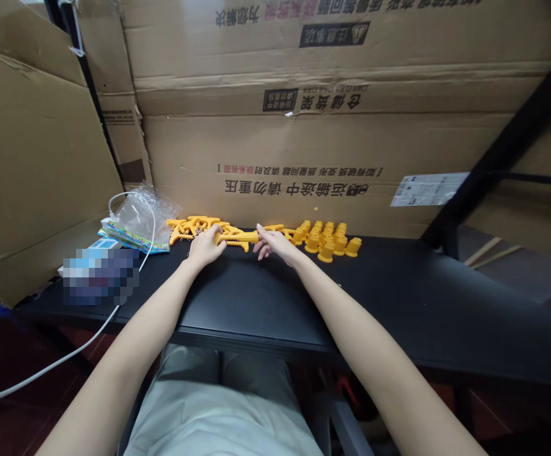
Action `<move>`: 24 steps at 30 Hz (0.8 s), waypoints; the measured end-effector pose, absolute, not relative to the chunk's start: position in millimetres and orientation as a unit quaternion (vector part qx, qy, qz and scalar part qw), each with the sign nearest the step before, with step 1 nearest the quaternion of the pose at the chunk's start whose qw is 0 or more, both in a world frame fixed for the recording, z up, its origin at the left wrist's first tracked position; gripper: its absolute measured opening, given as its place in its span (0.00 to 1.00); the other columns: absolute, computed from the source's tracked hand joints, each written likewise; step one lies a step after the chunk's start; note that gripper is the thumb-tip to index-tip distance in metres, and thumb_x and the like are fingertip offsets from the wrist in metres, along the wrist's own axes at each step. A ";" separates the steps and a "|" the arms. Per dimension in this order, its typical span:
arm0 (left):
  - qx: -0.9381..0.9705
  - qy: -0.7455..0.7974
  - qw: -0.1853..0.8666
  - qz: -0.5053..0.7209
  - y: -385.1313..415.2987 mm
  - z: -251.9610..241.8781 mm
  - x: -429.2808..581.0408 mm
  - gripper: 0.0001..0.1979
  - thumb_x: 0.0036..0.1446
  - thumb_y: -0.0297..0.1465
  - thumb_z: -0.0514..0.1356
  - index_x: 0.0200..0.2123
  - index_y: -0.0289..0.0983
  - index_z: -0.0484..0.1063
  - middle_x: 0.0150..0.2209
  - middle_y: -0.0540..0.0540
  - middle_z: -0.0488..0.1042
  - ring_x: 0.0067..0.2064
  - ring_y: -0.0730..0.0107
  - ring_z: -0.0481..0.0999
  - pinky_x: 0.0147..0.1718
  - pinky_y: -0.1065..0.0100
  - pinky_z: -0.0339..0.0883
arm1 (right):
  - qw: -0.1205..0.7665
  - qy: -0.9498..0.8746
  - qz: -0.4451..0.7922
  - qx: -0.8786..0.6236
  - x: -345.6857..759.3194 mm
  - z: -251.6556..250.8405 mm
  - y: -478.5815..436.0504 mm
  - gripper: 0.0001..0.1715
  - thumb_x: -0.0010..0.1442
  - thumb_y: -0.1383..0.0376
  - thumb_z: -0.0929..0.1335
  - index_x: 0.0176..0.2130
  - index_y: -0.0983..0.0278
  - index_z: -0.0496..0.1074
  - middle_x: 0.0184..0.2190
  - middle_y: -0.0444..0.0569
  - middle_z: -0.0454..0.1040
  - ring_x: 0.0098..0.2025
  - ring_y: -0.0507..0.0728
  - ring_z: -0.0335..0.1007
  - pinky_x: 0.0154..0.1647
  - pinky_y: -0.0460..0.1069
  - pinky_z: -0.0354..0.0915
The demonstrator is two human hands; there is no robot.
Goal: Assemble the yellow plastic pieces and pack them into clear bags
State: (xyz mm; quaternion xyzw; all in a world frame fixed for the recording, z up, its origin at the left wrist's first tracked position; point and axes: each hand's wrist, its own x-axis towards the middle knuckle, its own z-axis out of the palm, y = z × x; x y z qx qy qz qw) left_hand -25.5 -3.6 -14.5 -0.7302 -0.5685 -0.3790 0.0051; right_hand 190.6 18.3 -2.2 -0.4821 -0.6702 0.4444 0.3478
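Note:
A row of flat yellow plastic pieces [237, 234] lies along the back of the black table [399, 297]. My left hand [206, 247] rests on them with its fingers curled round one piece. My right hand [272, 244] touches the same row just to the right, fingers bent over a yellow piece; whether it grips it I cannot tell. Several small yellow cone-shaped parts [325, 239] stand in a cluster right of my right hand.
Cardboard boxes [304, 126] wall in the back and left. A clear plastic bag [140, 215] and a white cable [66, 358] lie at the left of the table, beside a blurred patch. A black metal strut [503, 149] slants at the right.

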 end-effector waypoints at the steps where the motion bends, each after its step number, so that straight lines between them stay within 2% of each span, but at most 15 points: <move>1: -0.730 -0.568 0.000 -0.381 -3.7 -14.4 -25.5 0.10 0.51 0.33 0.60 0.39 0.42 0.69 0.33 0.47 0.74 0.35 0.60 0.74 0.37 0.64 0.65 | 0.353 -0.678 0.443 -0.468 192.7 -2.2 19.0 0.26 0.62 0.47 0.61 0.41 0.67 0.69 0.35 0.54 0.77 0.23 0.50 0.72 0.21 0.44 0.64; 2: -0.731 -0.565 -0.005 -0.382 -3.9 -14.3 -25.8 0.11 0.51 0.34 0.60 0.39 0.42 0.68 0.33 0.47 0.74 0.35 0.60 0.74 0.37 0.64 0.64 | 0.360 -0.689 0.440 -0.449 194.9 -2.1 19.5 0.23 0.61 0.50 0.64 0.46 0.65 0.68 0.40 0.54 0.77 0.26 0.51 0.74 0.24 0.43 0.66; 4: -0.738 -0.555 -0.009 -0.383 -4.0 -14.2 -26.7 0.12 0.51 0.37 0.61 0.39 0.42 0.68 0.33 0.47 0.74 0.36 0.61 0.74 0.37 0.64 0.64 | 0.376 -0.709 0.432 -0.411 198.8 -2.1 20.3 0.25 0.56 0.57 0.70 0.52 0.62 0.66 0.46 0.52 0.75 0.31 0.51 0.75 0.28 0.44 0.68; 6: -0.746 -0.545 -0.007 -0.382 -3.9 -14.1 -27.8 0.14 0.51 0.39 0.61 0.39 0.41 0.67 0.34 0.48 0.74 0.35 0.63 0.74 0.37 0.65 0.64 | 0.387 -0.712 0.430 -0.398 200.7 -2.2 20.6 0.24 0.54 0.60 0.72 0.50 0.63 0.68 0.44 0.51 0.76 0.31 0.50 0.75 0.29 0.43 0.68; 10: -0.754 -0.535 -0.004 -0.382 -2.8 -14.9 -29.2 0.14 0.52 0.41 0.60 0.40 0.41 0.67 0.31 0.49 0.73 0.32 0.66 0.72 0.33 0.67 0.63 | 0.396 -0.684 0.444 -0.422 197.8 -1.3 19.4 0.14 0.59 0.60 0.68 0.42 0.67 0.72 0.34 0.51 0.78 0.25 0.48 0.73 0.25 0.42 0.65; 15: -0.755 -0.522 -0.011 -0.397 -1.4 -16.1 -30.0 0.14 0.53 0.41 0.59 0.40 0.40 0.68 0.29 0.49 0.72 0.30 0.66 0.72 0.31 0.68 0.62 | 0.398 -0.664 0.461 -0.434 193.2 0.6 17.6 0.13 0.60 0.59 0.67 0.35 0.67 0.73 0.28 0.50 0.78 0.21 0.48 0.71 0.22 0.41 0.63; 20: -0.753 -0.528 -0.010 -0.393 -0.9 -16.5 -30.4 0.13 0.54 0.41 0.58 0.40 0.40 0.68 0.29 0.49 0.72 0.31 0.66 0.72 0.31 0.68 0.61 | 0.387 -0.659 0.486 -0.424 195.6 -0.1 18.1 0.13 0.59 0.59 0.68 0.35 0.68 0.73 0.28 0.50 0.78 0.22 0.49 0.72 0.22 0.42 0.64; 24: -0.750 -0.529 -0.010 -0.397 0.4 -17.2 -31.1 0.13 0.54 0.41 0.58 0.39 0.40 0.68 0.29 0.49 0.72 0.30 0.66 0.71 0.31 0.68 0.60 | 0.378 -0.668 0.500 -0.401 200.1 -0.3 17.1 0.13 0.56 0.63 0.71 0.40 0.67 0.70 0.29 0.49 0.78 0.25 0.49 0.73 0.25 0.42 0.65</move>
